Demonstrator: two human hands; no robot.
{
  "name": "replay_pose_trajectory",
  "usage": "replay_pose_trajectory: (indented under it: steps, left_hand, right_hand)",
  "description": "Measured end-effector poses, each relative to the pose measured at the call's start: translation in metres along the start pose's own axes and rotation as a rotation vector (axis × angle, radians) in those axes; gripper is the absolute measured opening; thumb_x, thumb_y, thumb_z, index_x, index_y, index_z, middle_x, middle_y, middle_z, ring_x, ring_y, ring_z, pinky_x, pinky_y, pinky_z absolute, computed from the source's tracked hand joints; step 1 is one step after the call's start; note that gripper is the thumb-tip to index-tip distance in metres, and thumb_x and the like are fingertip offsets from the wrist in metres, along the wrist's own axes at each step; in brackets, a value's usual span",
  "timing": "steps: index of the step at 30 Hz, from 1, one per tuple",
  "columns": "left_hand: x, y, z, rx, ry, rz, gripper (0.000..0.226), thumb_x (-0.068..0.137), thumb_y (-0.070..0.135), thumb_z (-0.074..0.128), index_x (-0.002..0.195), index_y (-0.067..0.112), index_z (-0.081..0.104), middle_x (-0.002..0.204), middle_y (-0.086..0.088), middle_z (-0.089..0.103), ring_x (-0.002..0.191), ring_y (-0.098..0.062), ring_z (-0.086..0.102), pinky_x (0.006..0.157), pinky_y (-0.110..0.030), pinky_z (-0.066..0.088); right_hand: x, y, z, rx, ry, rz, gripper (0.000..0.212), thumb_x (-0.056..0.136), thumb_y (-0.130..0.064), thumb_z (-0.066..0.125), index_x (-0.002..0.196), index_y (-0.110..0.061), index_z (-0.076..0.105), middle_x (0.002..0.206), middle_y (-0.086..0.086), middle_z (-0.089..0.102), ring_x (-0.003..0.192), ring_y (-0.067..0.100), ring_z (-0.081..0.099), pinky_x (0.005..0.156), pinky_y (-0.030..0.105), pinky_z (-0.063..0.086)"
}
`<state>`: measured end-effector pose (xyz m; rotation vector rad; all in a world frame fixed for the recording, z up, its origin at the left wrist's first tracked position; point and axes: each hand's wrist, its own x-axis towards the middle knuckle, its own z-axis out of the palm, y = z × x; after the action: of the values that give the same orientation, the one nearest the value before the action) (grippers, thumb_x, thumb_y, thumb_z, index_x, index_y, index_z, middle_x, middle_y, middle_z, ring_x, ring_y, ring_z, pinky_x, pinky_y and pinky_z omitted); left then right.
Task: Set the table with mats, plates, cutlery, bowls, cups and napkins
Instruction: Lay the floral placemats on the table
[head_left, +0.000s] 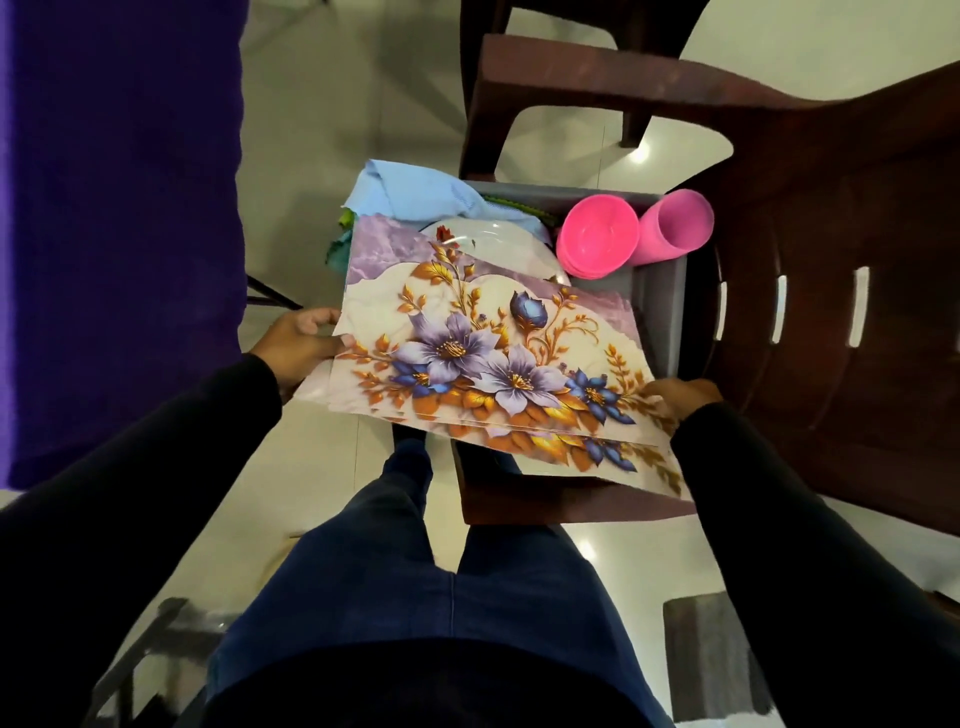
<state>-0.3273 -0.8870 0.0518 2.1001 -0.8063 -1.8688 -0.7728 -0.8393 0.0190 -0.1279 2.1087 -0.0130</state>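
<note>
A stack of floral table mats (483, 353), purple and gold flowers on a pale ground, lies tilted over a grey tub (660, 306) on a brown chair. My left hand (301, 345) pinches the stack's left edge. My right hand (675, 397) grips its right front corner, fingers partly hidden under the mats. Behind the mats, inside the tub, are white plates (498, 244), a stack of pink bowls (597, 239), pink cups (672, 223) lying on their side, and blue and green cloth napkins (410, 192). No cutlery is visible.
The brown plastic chair (831, 291) holds the tub, with its backrest to the right. A purple tablecloth (124, 208) hangs at the left. Pale tiled floor (322, 130) lies between them. My legs in dark trousers (415, 571) stand before the chair.
</note>
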Motion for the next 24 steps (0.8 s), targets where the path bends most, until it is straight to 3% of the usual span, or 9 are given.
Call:
replay_pose_trajectory:
  steps: [5,8,10,12,14,17,21,24]
  left_hand:
    - [-0.037,-0.01,-0.027,-0.051,-0.01,0.041,0.025,0.095,0.005,0.063,0.12,0.006,0.063,0.103,-0.011,0.074,0.077,-0.016,0.075,0.065,-0.028,0.062]
    - [-0.057,-0.017,-0.046,-0.08,0.014,0.064,0.026,0.094,0.011,0.065,0.12,0.011,0.064,0.103,-0.011,0.077,0.081,-0.021,0.076,0.068,-0.032,0.063]
    - [-0.074,-0.021,-0.059,-0.104,0.019,0.094,0.028,0.09,0.014,0.067,0.118,0.012,0.065,0.105,-0.015,0.076,0.087,-0.026,0.075,0.073,-0.038,0.063]
    - [-0.093,-0.024,-0.069,-0.13,0.026,0.133,0.027,0.09,0.014,0.066,0.116,0.012,0.065,0.102,-0.013,0.076,0.088,-0.028,0.075,0.074,-0.039,0.062]
    - [-0.11,-0.026,-0.076,-0.164,0.054,0.167,0.018,0.095,0.005,0.06,0.111,0.013,0.064,0.091,-0.006,0.078,0.078,-0.019,0.076,0.063,-0.03,0.061]
    - [-0.134,-0.03,-0.093,-0.207,0.092,0.215,0.017,0.097,0.003,0.057,0.107,0.014,0.064,0.086,-0.003,0.078,0.072,-0.015,0.075,0.059,-0.026,0.06]
    - [-0.16,-0.038,-0.121,-0.311,0.154,0.274,0.017,0.097,0.005,0.057,0.108,0.015,0.065,0.091,-0.008,0.077,0.073,-0.02,0.075,0.061,-0.03,0.062]
    - [-0.178,-0.045,-0.145,-0.381,0.209,0.354,0.02,0.097,-0.002,0.053,0.107,0.012,0.064,0.091,-0.007,0.076,0.073,-0.017,0.074,0.064,-0.029,0.062]
  right_hand:
    - [-0.019,-0.005,-0.001,-0.13,-0.104,-0.055,0.035,0.086,-0.006,0.07,0.117,0.007,0.062,0.081,0.015,0.068,0.066,0.028,0.066,0.054,0.026,0.049]
    - [-0.033,-0.008,-0.006,-0.18,-0.191,-0.098,0.02,0.085,-0.003,0.069,0.103,0.004,0.067,0.076,0.017,0.074,0.074,0.032,0.069,0.07,0.037,0.057]
    - [-0.047,-0.009,-0.007,-0.187,-0.28,-0.113,0.016,0.086,-0.001,0.065,0.101,0.003,0.068,0.084,0.02,0.075,0.081,0.036,0.071,0.084,0.048,0.058]
    - [-0.065,-0.011,-0.008,-0.153,-0.36,-0.137,0.017,0.089,0.003,0.06,0.103,0.0,0.068,0.087,0.018,0.075,0.079,0.034,0.074,0.079,0.046,0.06]
    - [-0.081,-0.014,-0.007,-0.119,-0.399,-0.197,0.022,0.091,0.005,0.056,0.109,-0.004,0.065,0.095,0.018,0.075,0.081,0.033,0.074,0.077,0.045,0.06]
    - [-0.111,-0.025,-0.003,-0.062,-0.389,-0.31,0.029,0.09,0.011,0.051,0.113,-0.004,0.06,0.096,0.019,0.071,0.077,0.032,0.071,0.067,0.041,0.06]
    - [-0.163,-0.046,0.01,-0.058,-0.324,-0.505,0.027,0.087,0.011,0.053,0.105,-0.006,0.063,0.097,0.019,0.072,0.083,0.035,0.069,0.08,0.045,0.056]
    - [-0.204,-0.061,0.026,-0.019,-0.277,-0.658,0.018,0.092,0.0,0.058,0.102,-0.012,0.067,0.099,0.016,0.074,0.086,0.032,0.072,0.081,0.042,0.057]
